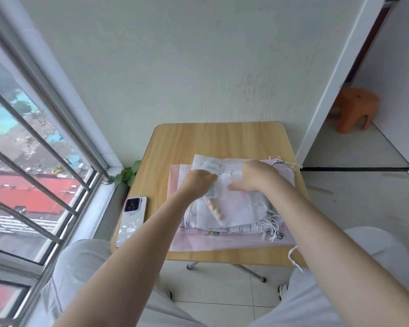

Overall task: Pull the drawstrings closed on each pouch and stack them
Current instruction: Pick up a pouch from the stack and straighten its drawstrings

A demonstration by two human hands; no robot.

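A pile of thin white and pink drawstring pouches (232,230) lies on the small wooden table (198,140). The top pouch (236,206) is sheer white, with a row of pale beads showing through it. My left hand (198,182) pinches its upper left edge. My right hand (257,177) presses and grips its top edge on the right. Loose white and pink drawstrings (270,226) trail from the pile's right side, and more strings (283,162) lie at the far right corner. Another white pouch (208,165) pokes out behind my hands.
A phone (131,219) in a pale case lies at the table's left edge. A window with metal bars (33,147) runs along the left. A small green plant (128,174) sits by the sill. An orange stool (355,109) stands beyond the doorway on the right.
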